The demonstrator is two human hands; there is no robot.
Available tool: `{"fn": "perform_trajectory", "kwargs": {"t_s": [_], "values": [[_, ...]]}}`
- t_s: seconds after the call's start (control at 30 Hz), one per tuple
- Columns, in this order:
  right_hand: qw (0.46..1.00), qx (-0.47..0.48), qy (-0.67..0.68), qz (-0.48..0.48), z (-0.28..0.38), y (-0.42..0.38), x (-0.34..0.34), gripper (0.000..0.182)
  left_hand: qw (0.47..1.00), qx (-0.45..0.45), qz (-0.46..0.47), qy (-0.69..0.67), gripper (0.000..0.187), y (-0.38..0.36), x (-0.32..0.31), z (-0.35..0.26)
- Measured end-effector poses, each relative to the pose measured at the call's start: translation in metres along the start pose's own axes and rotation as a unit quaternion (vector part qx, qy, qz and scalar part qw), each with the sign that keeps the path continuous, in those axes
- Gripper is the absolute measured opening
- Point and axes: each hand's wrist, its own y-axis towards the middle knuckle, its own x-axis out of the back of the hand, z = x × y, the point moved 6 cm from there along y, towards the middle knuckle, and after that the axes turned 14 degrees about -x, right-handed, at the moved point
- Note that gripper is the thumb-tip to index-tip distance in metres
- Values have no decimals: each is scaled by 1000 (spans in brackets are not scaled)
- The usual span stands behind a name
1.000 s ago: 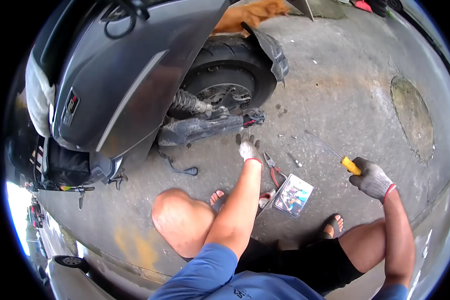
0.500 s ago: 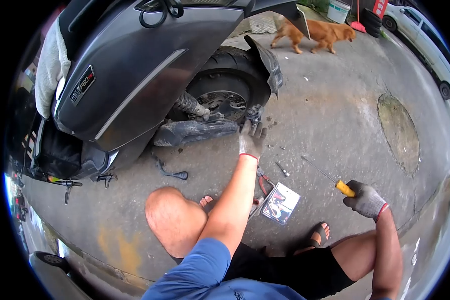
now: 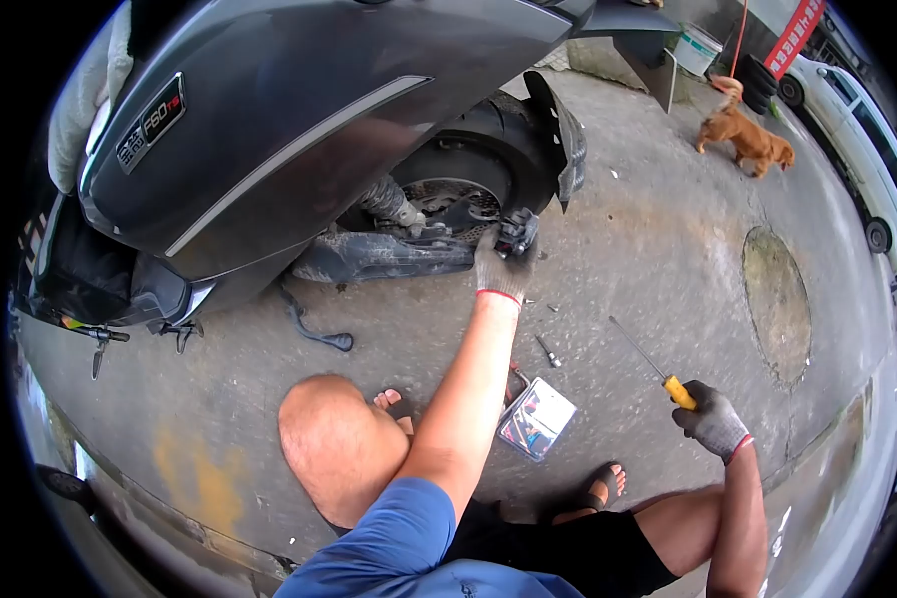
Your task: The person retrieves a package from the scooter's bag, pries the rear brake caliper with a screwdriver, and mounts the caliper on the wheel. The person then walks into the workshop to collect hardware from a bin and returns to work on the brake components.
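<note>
Yellow-handled screwdriver [image 3: 680,393] sits gripped in our right hand [image 3: 715,420], pointing far and left. Farther left, we have our left hand [image 3: 498,269] at the dark metal part [image 3: 517,230] beside the wheel [image 3: 513,154]; we cannot tell whether it closes around that part. Near us lies a flat case [image 3: 538,420].
</note>
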Motion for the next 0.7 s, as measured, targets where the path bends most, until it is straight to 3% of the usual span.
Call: {"fn": "perform_trajectory", "kwargs": {"t_s": [0.1, 0.2, 0.23, 0.3, 0.43, 0.7], "values": [[1000, -11, 9, -8, -5, 14, -2, 35, 998, -34, -5, 51, 31, 0, 7, -6], [999, -22, 33, -18, 8, 16, -1, 35, 995, -20, 101, 8, 28, -10, -5, -10], [999, -23, 26, -21, 11, 18, -4, 35, 995, -21, 100, 1, 28, -10, 0, -11], [993, 10, 90, -74, 20, 22, -1, 37, 983, 3, 180, -25, 31, -6, 3, -11], [984, 112, 109, -80, 62, 22, 1, 39, 988, -56, 143, 14, 35, -13, -14, -19], [993, 95, 62, -20, 184, -22, -9, 44, 990, -74, 121, 6, 36, -9, 2, -21]]}}
